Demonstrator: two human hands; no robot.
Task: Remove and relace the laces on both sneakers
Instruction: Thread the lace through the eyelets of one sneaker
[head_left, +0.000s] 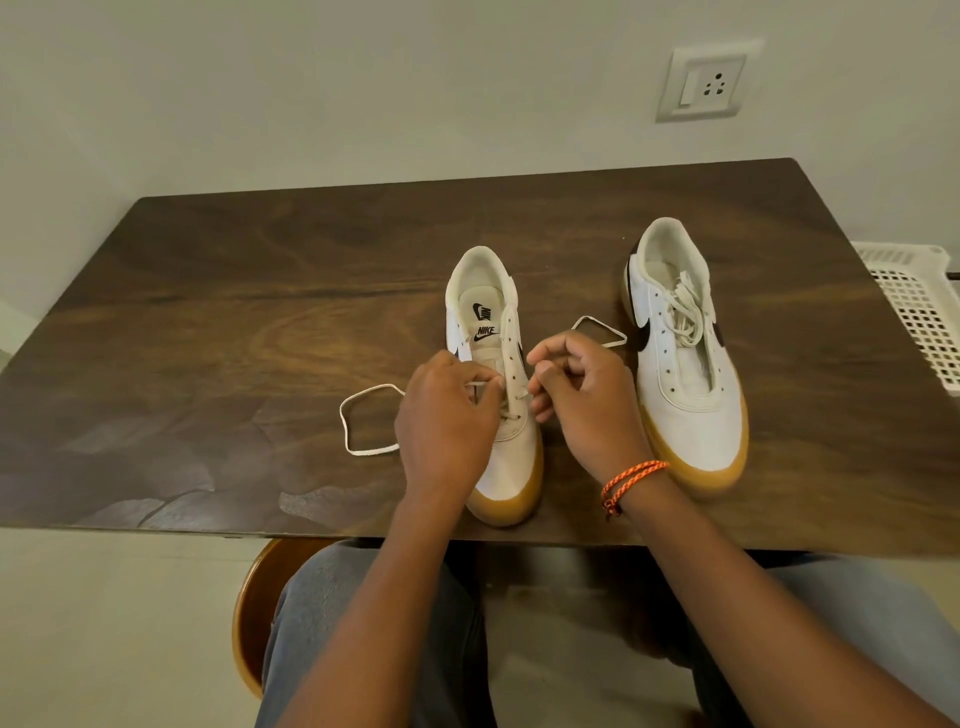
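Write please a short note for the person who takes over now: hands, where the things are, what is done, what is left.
Left hand pinches the lace over the near sneaker. Right hand pinches the other end beside the eyelets.
Both sneakers stand on the table, toes toward you.
Done: the near sneaker has only its lowest eyelets laced; loose loops lie on both sides.
Left: finish lacing it. The far sneaker has its lace bunched on the tongue, eyelets empty; it needs lacing.
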